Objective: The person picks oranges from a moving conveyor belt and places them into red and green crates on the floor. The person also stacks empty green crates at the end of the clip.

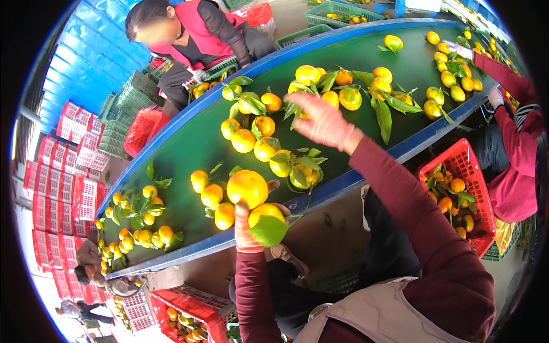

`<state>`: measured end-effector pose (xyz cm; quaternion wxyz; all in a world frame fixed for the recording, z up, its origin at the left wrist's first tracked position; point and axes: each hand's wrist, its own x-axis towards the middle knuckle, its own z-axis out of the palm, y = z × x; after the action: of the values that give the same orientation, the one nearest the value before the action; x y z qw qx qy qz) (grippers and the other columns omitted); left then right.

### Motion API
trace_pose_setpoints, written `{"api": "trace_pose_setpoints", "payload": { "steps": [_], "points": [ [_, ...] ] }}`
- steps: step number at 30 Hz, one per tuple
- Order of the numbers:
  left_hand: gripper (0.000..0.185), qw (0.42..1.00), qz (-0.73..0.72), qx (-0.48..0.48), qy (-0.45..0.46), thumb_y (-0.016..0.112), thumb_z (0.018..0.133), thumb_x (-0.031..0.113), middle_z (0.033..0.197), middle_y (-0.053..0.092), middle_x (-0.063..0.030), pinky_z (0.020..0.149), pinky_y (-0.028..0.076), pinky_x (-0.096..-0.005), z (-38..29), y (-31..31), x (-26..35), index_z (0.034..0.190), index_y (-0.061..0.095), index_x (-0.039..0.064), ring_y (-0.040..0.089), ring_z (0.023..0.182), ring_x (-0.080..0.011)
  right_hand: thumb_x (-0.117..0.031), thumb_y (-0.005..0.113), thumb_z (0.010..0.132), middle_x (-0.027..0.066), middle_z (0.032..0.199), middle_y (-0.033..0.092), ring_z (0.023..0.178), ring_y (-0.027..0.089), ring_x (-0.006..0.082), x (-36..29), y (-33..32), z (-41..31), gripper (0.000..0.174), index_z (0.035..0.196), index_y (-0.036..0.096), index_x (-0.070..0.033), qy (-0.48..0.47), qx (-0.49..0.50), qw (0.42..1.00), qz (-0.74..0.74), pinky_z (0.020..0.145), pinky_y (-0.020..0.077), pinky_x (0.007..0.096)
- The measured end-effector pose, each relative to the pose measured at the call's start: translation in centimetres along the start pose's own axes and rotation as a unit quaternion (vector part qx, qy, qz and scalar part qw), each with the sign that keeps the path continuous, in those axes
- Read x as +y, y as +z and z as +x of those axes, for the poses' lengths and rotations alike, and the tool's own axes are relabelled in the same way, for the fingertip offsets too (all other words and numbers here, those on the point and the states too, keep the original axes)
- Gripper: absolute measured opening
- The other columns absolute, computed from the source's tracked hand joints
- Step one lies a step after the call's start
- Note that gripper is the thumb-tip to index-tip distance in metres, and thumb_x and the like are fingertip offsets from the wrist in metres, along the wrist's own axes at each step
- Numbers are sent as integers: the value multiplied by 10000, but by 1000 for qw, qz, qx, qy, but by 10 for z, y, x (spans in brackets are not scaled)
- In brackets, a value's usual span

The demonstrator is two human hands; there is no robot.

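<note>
My left hand point(248, 223), in a fingertip-bare pale glove, holds two mandarins above the near edge of a green conveyor belt point(180, 171). The larger mandarin point(247, 188) lies uppermost; the lower one point(266, 213) has a green leaf hanging from it. My right hand point(321, 120), in a similar glove, reaches over the belt with its fingers spread and holds nothing that I can see. Leafy mandarins point(330, 98) lie just beyond it, partly hidden by the fingers. More mandarins point(243, 140) form a loose line between my hands.
Blue rails point(334, 191) edge the belt. Red crates of mandarins stand at the lower left point(188, 317) and at my right point(476, 184). A person point(201, 34) sits across the belt; a co-worker point(514, 171) reaches over it at right. Crates point(60, 206) are stacked far left.
</note>
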<state>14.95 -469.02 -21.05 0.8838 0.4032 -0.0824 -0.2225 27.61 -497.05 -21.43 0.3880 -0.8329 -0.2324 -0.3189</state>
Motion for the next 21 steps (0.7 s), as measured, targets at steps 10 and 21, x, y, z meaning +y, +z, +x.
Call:
{"api": "trace_pose_setpoints", "payload": {
  "steps": [10, 21],
  "points": [
    [884, 983, -49, -30, 174, 592, 898, 621, 1301, 512, -270, 441, 544, -484, 3, 44, -11, 1542, 176, 182, 664, 659, -427, -402, 701, 797, 120, 972, 710, 1001, 659, 318, 71, -13, 33, 408, 1145, 681, -189, 162, -205, 960, -104, 959, 446, 493],
    [925, 959, -78, -12, 272, 628, 862, 649, 1348, 481, -258, 496, 574, -488, 21, 90, -32, 1537, 215, 169, 676, 704, -423, -211, 715, 739, 128, 1203, 580, 1083, 601, 352, 95, -22, 41, 456, 1186, 657, -141, 22, -353, 922, -155, 921, 491, 454]
  ]
}}
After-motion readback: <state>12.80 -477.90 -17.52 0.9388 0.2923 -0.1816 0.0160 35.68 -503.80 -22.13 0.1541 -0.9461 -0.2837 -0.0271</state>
